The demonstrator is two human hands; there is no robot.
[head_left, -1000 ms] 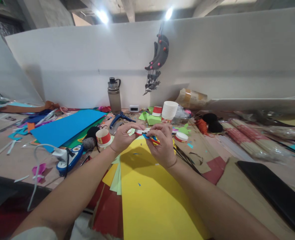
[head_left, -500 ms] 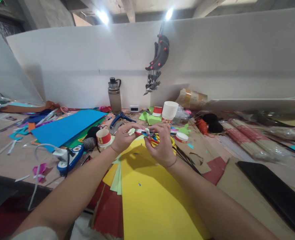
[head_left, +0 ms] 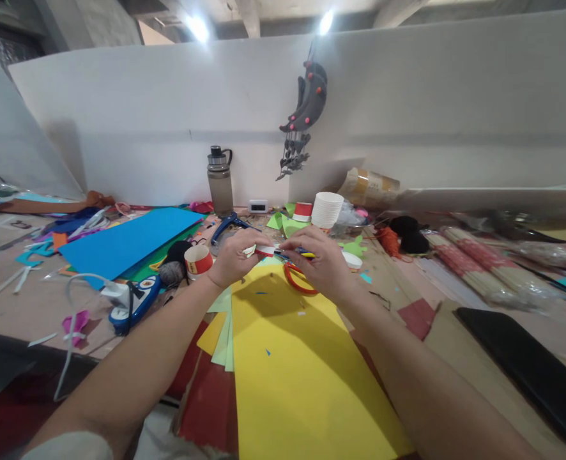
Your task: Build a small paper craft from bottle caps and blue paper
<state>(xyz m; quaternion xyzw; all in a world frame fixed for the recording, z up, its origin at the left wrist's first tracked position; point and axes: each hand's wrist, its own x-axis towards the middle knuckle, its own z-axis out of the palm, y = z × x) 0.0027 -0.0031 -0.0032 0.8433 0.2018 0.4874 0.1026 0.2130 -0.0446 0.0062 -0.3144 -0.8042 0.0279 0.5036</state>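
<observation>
My left hand (head_left: 234, 259) is closed, pinching a small red-and-white piece (head_left: 265, 250) that looks cut from a paper cup, with a pale scrap at its fingertips. My right hand (head_left: 322, 260) is closed around scissors; their red handle loop (head_left: 300, 281) hangs below the thumb, and the fingertips meet the piece's right end. The blades are mostly hidden by the fingers. Below both hands lies a large yellow sheet (head_left: 292, 370) with a few tiny blue scraps. A red-and-white paper cup (head_left: 198, 260) stands left of my left hand.
A blue sheet (head_left: 134, 239) and a blue power strip (head_left: 137, 305) lie left. Behind are a bottle (head_left: 220, 182), a glue gun (head_left: 228, 225) and stacked white cups (head_left: 327, 209). Bundled sticks (head_left: 474, 265) and a long black object (head_left: 522, 370) lie right.
My right hand has turned and risen slightly, and the red scissor loop now hangs lower and plainer below it. The yellow loops seen beside that hand are mostly hidden now.
</observation>
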